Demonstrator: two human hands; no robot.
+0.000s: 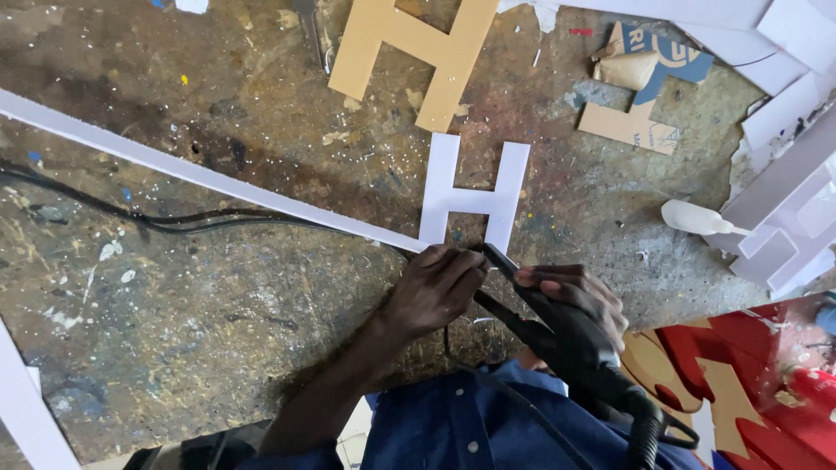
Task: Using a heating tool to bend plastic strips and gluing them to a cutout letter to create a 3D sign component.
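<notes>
A white cut-out letter of two uprights and a crossbar (475,198) lies flat on the stained workbench (218,287). A long white strip (200,172) runs from the far left to the letter's lower left leg. My left hand (433,287) pinches the strip's end against that leg. My right hand (570,300) grips a black corded heat tool (557,335), its flat tip (498,257) close to the letter's lower edge by my left fingers.
A tan letter of the same shape (418,48) lies above. Cardboard scraps (640,87), a white glue bottle (692,218), white foam pieces (788,209) and red-and-tan sign pieces (749,383) sit at right. A black cable (174,218) crosses the bench.
</notes>
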